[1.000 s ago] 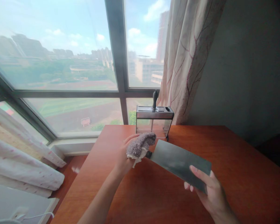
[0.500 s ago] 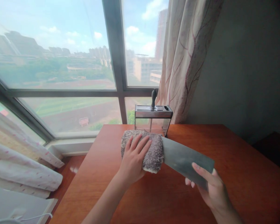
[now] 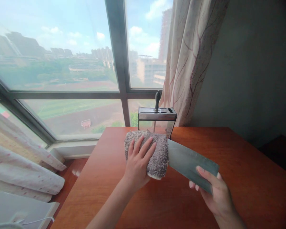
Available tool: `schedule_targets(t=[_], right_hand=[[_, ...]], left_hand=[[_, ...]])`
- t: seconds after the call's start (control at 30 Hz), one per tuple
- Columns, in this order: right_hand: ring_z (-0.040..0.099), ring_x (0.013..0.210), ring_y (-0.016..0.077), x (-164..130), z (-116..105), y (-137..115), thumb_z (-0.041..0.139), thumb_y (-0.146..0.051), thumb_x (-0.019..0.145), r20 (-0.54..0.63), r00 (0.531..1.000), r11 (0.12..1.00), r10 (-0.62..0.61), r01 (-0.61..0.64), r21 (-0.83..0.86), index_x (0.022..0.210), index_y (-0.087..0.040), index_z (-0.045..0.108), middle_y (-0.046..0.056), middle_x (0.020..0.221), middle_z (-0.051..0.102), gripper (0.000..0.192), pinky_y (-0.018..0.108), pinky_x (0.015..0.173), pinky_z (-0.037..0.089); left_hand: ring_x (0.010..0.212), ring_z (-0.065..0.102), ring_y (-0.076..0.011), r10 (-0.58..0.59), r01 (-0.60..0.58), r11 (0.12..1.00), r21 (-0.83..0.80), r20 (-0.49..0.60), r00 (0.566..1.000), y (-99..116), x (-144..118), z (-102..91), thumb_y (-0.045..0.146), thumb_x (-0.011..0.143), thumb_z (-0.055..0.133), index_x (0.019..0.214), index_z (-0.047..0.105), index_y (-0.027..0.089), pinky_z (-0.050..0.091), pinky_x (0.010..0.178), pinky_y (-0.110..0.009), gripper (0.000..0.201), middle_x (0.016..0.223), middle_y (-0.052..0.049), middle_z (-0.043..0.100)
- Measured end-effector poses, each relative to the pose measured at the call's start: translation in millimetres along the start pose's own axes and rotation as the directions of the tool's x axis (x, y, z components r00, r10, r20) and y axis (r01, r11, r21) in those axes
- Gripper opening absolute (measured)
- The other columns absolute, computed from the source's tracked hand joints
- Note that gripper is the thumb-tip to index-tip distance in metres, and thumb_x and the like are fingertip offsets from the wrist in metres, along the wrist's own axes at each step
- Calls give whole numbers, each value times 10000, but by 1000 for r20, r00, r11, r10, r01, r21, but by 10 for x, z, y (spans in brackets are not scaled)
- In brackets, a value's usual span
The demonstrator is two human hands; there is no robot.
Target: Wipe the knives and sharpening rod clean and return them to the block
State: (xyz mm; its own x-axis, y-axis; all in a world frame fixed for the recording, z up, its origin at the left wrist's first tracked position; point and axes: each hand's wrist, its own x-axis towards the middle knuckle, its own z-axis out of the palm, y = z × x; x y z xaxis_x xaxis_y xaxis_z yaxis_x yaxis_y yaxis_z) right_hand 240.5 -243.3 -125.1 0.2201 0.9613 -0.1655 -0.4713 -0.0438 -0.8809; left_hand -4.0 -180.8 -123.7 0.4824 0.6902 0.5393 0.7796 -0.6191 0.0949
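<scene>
"Which hand holds what?"

"The right hand (image 3: 215, 192) grips the cleaver blade (image 3: 188, 160) by its near end, above the table (image 3: 166, 210). The left hand (image 3: 138, 163) rests, fingers spread, on a gray cloth (image 3: 159, 159); I cannot tell whether they grip."

"What differs?"

"The cloth, bunched 1 second earlier, now spreads flatter."

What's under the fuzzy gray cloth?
The cleaver goes under the right edge of the cloth. Its covered end, and anything else underneath, can't be seen. The left hand rests on top.
</scene>
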Motion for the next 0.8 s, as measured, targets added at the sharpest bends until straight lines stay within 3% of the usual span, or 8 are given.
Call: schedule_targets(t=[0.17,0.33,0.47,0.67,0.8], right_hand=[[590,413,177,-3,-4,-22,748,-338,714,11,1000,1000,2,-2,-13,557,-170,629,11,414,576,260,250,425,430],[597,430,178,-6,-69,-37,736,-331,734,30,1000,999,-6,7,-34,561,-164,632,20,427,587,262,256,442,443],[591,414,179,8,-54,-24,737,-330,730,41,999,1000,-5,6,-30,553,-169,627,16,408,576,263,253,421,425],[582,390,176,14,42,12,753,-342,704,18,1000,1000,5,-5,-3,565,-171,630,15,410,583,252,251,400,414],[583,387,174,-10,85,20,770,-332,686,7,1000,1000,4,-4,24,572,-170,631,6,418,582,241,249,392,411]], left_hand=[[1421,169,-375,9,-9,1000,-6,12,1000,19,13,-2,387,747,593,1456,347,187,46,1144,-561,777,1533,-80,309],[1407,222,-361,-115,115,993,5,-51,992,-215,4,10,270,739,586,1453,349,214,121,1134,-543,755,1516,-76,347],[1405,228,-363,-164,165,986,10,-63,984,-211,-16,17,243,724,583,1436,380,190,151,1128,-539,742,1515,-90,347],[1406,216,-376,-9,7,999,-44,-55,998,58,-42,35,422,735,589,1413,410,155,90,1147,-547,751,1489,-105,390],[1407,227,-366,-1,-3,999,-38,-87,996,44,-29,25,421,743,584,1423,390,157,81,1151,-548,755,1483,-104,400]])
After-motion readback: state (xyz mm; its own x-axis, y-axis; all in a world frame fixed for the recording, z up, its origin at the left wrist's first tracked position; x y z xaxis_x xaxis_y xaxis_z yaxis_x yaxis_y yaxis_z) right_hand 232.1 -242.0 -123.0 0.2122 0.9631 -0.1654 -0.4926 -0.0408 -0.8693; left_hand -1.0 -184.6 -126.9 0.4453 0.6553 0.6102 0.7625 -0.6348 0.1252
